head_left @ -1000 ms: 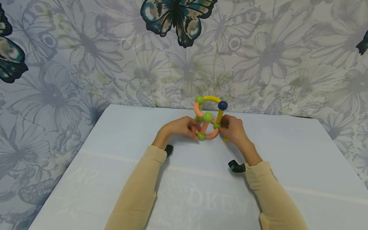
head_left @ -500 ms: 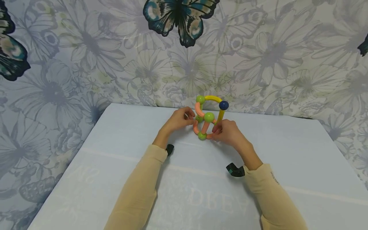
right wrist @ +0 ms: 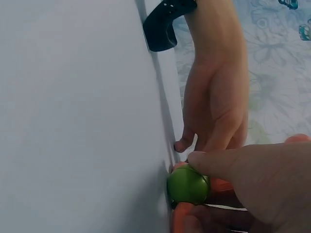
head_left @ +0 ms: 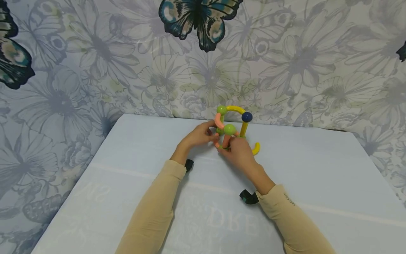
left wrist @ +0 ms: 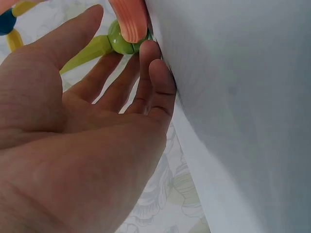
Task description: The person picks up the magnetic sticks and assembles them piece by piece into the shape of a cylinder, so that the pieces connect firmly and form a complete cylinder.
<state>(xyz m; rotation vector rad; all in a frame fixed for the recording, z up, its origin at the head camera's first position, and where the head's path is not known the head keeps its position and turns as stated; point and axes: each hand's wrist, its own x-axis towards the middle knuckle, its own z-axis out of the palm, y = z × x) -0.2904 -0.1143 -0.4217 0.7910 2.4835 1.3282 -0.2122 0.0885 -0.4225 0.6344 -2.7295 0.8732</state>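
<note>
A magnetic ball-and-stick structure [head_left: 229, 129] stands near the back of the table, made of green balls, a dark blue ball [head_left: 246, 117], and orange, yellow and green rods. My right hand [head_left: 241, 152] is at its front and pinches a low green ball [right wrist: 188, 184] between thumb and fingers, as the right wrist view shows. At the left side rests my left hand [head_left: 199, 134], fingers relaxed. In the left wrist view its fingertips lie behind another green ball [left wrist: 119, 41] and an orange rod [left wrist: 130, 19], with the thumb held apart.
A loose curved yellow rod [head_left: 256, 148] lies on the white table [head_left: 209, 197], just right of my right hand. Behind the table rises a wall [head_left: 142, 88] with flower print and butterfly decorations. Black wrist mounts [head_left: 248, 197] stick out below both sleeves.
My right hand has moved left from the structure's right side to its low front ball, uncovering the loose yellow rod. My left hand has drawn back from that ball to the left side.
</note>
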